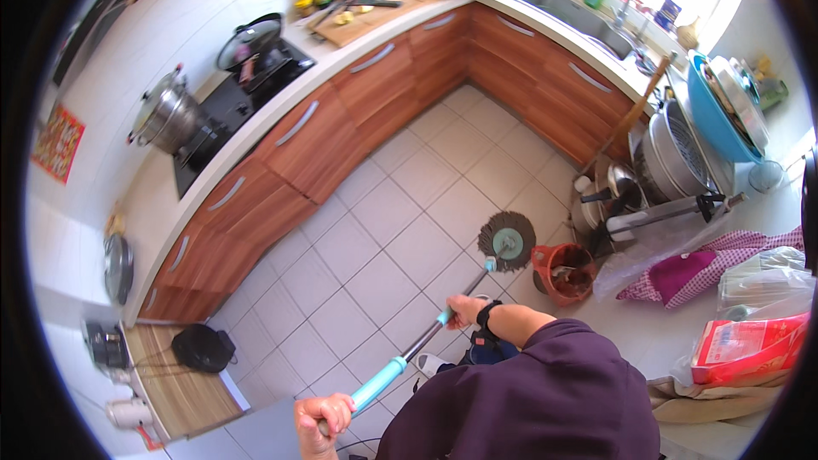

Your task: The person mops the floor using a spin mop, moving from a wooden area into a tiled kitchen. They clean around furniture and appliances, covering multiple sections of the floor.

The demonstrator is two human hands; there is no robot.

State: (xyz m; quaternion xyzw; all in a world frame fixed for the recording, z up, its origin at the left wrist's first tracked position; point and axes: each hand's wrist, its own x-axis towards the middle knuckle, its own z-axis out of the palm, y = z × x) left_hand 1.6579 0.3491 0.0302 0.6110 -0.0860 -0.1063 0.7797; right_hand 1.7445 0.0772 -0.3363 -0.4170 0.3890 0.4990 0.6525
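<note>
A spin mop handle [381, 383], turquoise and metal, runs diagonally from the lower middle towards the right. My left hand [324, 420] is closed around its top end. Farther down, at the turquoise collar, my right hand [464, 312] grips the pole. The round mop head [508, 241], with dark grey strands and a pale green disc, lies on the tiled floor [390, 255], just left of a red bin [562, 275] with rubbish inside. One white shoe [429, 364] shows beneath the pole.
Wooden cabinets [358, 108] line the left and far sides beneath a counter with a gas stove [223, 108] and a sink [562, 9]. Pots, basins [722, 108] and a wooden-handled tool stand at the right, near plastic bags and a red box [744, 348]. A black bag [203, 348] sits lower left.
</note>
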